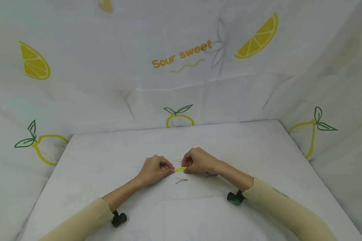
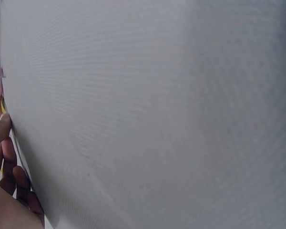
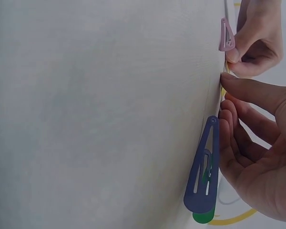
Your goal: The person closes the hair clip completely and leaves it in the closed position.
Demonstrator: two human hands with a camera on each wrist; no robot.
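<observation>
A yellow snap hair clip (image 1: pixel 180 169) lies level between both hands at the middle of the table. My left hand (image 1: pixel 154 169) pinches its left end between thumb and index finger. At the other end, my right hand (image 1: pixel 200 161) holds it the same way, the remaining fingers curled in. Only thin yellow slivers of the clip show in the wrist views, where fingers hide most of it. Nearer the body lies a pink clip (image 3: pixel 225 38). A dark blue clip (image 3: pixel 199 176) stands out beside the right hand, with a green clip (image 3: pixel 203 218) partly hidden behind it.
Just beyond the yellow clip lies a pale clip (image 1: pixel 178 159). The white-covered table (image 1: pixel 114 147) meets a cloth backdrop (image 1: pixel 108 100) printed with lemons at the back and sides. Dark wrist cameras (image 1: pixel 119 219) hang under both sleeves.
</observation>
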